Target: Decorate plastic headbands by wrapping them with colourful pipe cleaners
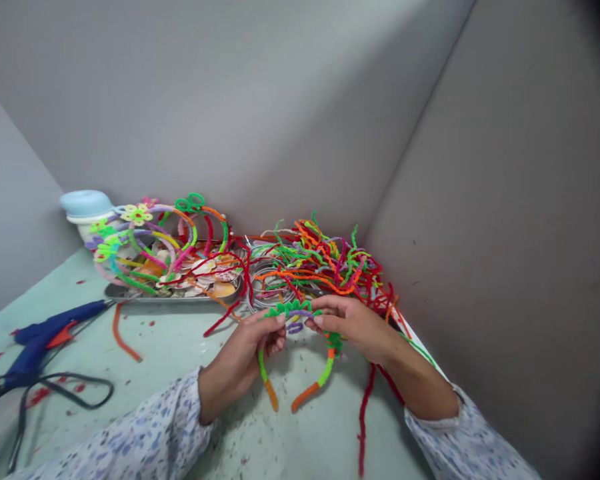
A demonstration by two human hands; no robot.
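Note:
Between my two hands is a headband wrapped in pipe cleaner (326,373), with green and orange bands down its sides and its two ends pointing toward me. Along its top runs a wavy green strip, with a purple piece below it. My left hand (250,347) pinches the left part of the top between thumb and fingers. On the other side my right hand (353,327) is closed on the top near the purple piece (295,327). Parts of the band are hidden behind my fingers.
A blue glue gun (45,340) with a black cord lies at the left. Behind it stand a white cup with a blue lid (86,205) and several finished headbands (183,220) over a metal tray (155,302) of shells. Loose pipe cleaners (325,257) and a wire coil (270,283) are heaped behind my hands.

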